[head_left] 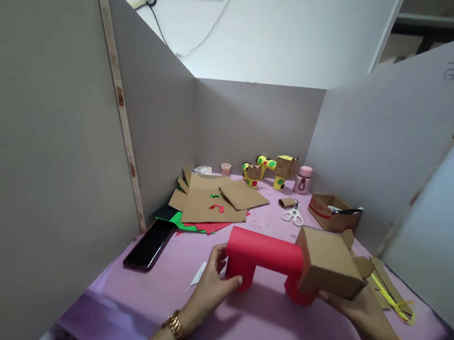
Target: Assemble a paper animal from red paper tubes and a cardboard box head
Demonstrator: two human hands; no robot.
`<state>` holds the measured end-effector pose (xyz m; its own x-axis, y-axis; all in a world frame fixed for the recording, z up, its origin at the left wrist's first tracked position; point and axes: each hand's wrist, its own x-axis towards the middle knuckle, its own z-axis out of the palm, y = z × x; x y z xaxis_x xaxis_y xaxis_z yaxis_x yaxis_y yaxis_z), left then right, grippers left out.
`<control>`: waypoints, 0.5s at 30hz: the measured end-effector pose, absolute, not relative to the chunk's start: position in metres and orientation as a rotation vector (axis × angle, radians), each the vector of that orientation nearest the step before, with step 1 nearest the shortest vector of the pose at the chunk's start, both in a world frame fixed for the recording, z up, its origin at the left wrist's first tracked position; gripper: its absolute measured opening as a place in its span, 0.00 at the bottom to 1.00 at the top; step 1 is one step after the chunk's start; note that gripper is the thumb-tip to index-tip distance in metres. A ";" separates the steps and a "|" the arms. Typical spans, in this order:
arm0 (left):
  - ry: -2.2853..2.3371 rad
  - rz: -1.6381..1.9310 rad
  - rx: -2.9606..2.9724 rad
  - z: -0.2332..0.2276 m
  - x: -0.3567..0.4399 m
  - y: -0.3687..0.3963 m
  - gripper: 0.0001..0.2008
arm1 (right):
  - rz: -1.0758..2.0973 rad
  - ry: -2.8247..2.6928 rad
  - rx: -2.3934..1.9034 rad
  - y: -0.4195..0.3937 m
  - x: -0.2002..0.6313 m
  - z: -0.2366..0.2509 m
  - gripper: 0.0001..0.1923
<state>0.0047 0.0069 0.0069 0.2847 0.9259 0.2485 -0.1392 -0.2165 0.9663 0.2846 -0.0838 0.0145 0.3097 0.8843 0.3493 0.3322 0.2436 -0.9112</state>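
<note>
Head view: L hand [210,286], lower centre of frame, grip closed round the rear leg of a red paper-tube animal [265,257], thumb on top, fingers on the leg front. R hand [359,312], lower right, cups under the cardboard box head [330,263] fixed at the tube's right end, grip grasping it from below. Model sits centre frame, just above the purple counter [271,334]; can't tell if the legs touch it.

Black phone [150,243] lies left of the model near the grey partition. Cardboard sheets [214,199] w/ red & green paper under them, upper centre. White scissors [293,214] behind the model. Yellow tube figure [271,170] & pink bottle [303,179] at the back wall. Open carton [331,210] at right; yellow strips [392,303] beside R hand.
</note>
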 end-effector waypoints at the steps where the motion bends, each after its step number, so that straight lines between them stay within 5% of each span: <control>1: 0.800 1.221 1.403 0.008 0.004 0.009 0.33 | 0.561 -1.220 -1.303 -0.083 0.282 0.020 0.42; 6: 0.824 1.295 1.255 0.008 -0.004 0.012 0.35 | 0.574 -1.050 -1.204 -0.078 0.268 0.060 0.46; 15: 0.882 1.242 1.070 -0.002 -0.010 -0.002 0.29 | 0.885 -0.705 -0.963 -0.069 0.282 0.098 0.34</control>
<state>-0.0104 -0.0022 -0.0020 0.1388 0.9895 0.0395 -0.2886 0.0023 0.9575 0.2815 -0.0694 0.0975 0.4694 0.8748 0.1197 -0.3116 0.2910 -0.9046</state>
